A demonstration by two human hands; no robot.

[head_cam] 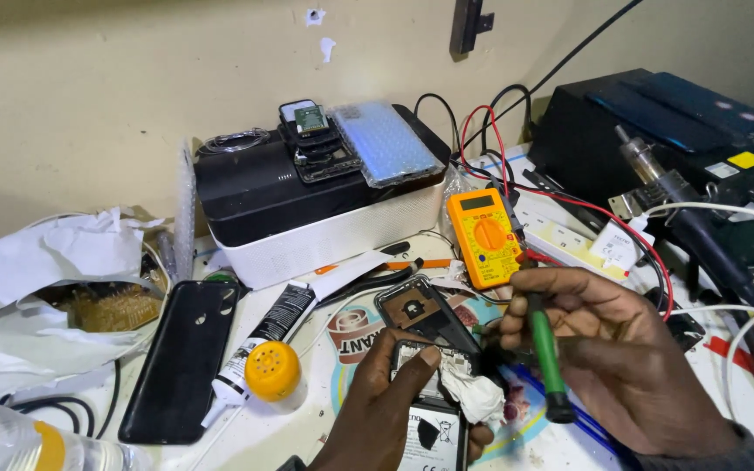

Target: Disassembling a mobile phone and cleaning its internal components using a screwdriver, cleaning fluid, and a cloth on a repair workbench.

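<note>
At six o'clock the left hand [394, 397] pins an opened phone [434, 419] and white tissue [473, 394]; the thin, fragile board looks best held by its edges. At four o'clock the right hand [621, 349] is closed around a green-handled tool [545, 349]. A yellow multimeter [483, 237] lies toward one o'clock.

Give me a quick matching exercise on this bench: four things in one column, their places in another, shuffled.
Things:
1. multimeter
2. green-handled tool
3. black phone cover
4. opened phone

Places:
A. in the right hand
B. flat on the table, left of the glue tube
C. under the left hand
D. beside the white-and-black box, red lead attached

Pairs: 1-D, 2-A, 3-B, 4-C
</note>
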